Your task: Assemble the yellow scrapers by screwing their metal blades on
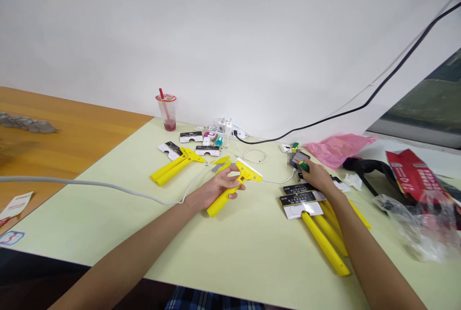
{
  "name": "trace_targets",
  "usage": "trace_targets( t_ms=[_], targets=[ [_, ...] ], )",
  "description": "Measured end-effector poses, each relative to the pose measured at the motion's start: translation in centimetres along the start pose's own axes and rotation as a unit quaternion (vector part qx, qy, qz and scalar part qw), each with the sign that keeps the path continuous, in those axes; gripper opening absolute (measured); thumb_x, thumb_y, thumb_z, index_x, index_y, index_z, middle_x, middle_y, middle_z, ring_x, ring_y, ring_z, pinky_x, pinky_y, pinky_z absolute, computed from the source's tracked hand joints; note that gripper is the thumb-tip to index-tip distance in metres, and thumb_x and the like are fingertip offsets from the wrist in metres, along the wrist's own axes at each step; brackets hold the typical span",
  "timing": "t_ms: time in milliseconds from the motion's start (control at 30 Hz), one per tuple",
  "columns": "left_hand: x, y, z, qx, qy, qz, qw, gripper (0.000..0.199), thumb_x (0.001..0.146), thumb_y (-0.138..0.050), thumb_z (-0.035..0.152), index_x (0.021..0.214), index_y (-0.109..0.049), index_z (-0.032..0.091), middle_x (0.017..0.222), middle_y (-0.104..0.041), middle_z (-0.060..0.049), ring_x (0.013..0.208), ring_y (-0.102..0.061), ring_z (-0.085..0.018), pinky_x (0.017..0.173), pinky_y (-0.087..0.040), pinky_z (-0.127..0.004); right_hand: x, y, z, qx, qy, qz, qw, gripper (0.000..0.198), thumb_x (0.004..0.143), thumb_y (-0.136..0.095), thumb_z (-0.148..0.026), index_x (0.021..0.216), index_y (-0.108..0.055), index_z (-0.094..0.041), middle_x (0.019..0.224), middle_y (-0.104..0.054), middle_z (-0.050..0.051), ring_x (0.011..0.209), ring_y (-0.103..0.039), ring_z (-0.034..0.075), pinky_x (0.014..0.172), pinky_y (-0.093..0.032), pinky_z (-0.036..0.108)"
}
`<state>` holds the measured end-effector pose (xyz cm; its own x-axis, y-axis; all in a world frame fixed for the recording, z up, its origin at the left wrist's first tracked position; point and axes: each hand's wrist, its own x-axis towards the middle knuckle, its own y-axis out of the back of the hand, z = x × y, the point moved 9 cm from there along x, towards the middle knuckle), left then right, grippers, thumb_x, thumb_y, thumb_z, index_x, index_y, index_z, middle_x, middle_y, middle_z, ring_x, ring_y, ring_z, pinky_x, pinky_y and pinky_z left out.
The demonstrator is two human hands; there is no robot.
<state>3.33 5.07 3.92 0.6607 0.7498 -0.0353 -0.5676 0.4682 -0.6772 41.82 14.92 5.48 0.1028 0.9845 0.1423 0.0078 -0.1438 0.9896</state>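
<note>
My left hand (223,186) is wrapped round the yellow handle of a scraper (220,203), whose wide head with a pale edge points up and away from me. My right hand (317,175) is closed on a small tool with a green handle (304,166); the rest of it is hidden or blurred, beside a dark phone-like device (297,159) on a white cable. Under my right forearm lie several packed scrapers with yellow handles (326,245) and black-and-white cards (300,204). Left of my left hand, more yellow scrapers (175,165) lie on the table.
A plastic cup (167,114) with a red straw stands at the back left. Chargers and plugs (221,127) crowd the wall, and a grey cable (108,185) crosses the left side. Pink plastic (334,149), a red package (414,175) and clear wrapping (418,228) lie right.
</note>
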Motion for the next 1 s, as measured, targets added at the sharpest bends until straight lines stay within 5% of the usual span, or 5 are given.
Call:
trace_targets(
  t_ms=[467,600,700,833,1000],
  targets=[
    [-0.1,0.1,0.3,-0.028,-0.009,0.019,0.999,0.055,0.073,-0.094,0.013,0.115,-0.060,0.025,0.116,-0.062,-0.006,0.096,-0.073,-0.017,0.057,-0.042,-0.020,-3.5,11.0,-5.4,0.212,0.039,0.165,0.962,0.021,0.087,-0.057,-0.018,0.104,-0.069,-0.021,0.117,-0.082,0.017,0.099,-0.075,0.034,0.085,-0.054,0.042],
    [0.3,1.1,-0.7,-0.015,0.011,0.055,0.998,0.049,0.076,-0.094,0.016,0.111,-0.059,0.022,0.121,-0.064,-0.011,0.101,-0.076,-0.021,0.054,-0.043,-0.019,-6.3,13.9,-11.1,0.410,0.112,0.222,0.877,0.016,0.094,-0.071,-0.037,0.097,-0.060,-0.025,0.111,-0.085,0.012,0.094,-0.076,0.027,0.078,-0.057,0.037],
    [0.6,1.5,-1.4,-0.006,0.026,0.063,0.998,0.045,0.078,-0.092,0.016,0.110,-0.061,0.020,0.123,-0.067,-0.014,0.100,-0.076,-0.022,0.053,-0.044,-0.019,-7.9,14.2,-15.4,0.547,0.104,0.217,0.802,0.039,0.094,-0.079,-0.059,0.091,-0.059,-0.025,0.083,-0.080,0.005,0.051,-0.055,0.014,0.047,-0.040,0.026],
    [0.8,1.6,-1.8,-0.013,0.041,0.069,0.997,0.042,0.078,-0.090,0.013,0.109,-0.063,0.017,0.124,-0.070,-0.017,0.093,-0.076,-0.020,0.050,-0.046,-0.020,-7.8,13.2,-22.2,0.710,0.113,0.105,0.688,0.064,0.091,-0.066,-0.086,0.071,-0.049,-0.027,0.046,-0.033,-0.009,0.037,-0.026,0.010,0.037,-0.020,0.025],
    [0.9,1.8,-2.0,-0.030,0.048,0.080,0.995,0.040,0.079,-0.088,0.010,0.107,-0.060,0.017,0.124,-0.072,-0.019,0.093,-0.078,-0.021,0.051,-0.048,-0.021,-6.1,11.4,-28.0,0.779,0.119,-0.026,0.615,0.080,0.082,-0.049,-0.104,0.064,-0.037,-0.028,0.048,-0.020,-0.010,0.038,-0.014,0.008,0.035,-0.016,0.024]
  ],
)
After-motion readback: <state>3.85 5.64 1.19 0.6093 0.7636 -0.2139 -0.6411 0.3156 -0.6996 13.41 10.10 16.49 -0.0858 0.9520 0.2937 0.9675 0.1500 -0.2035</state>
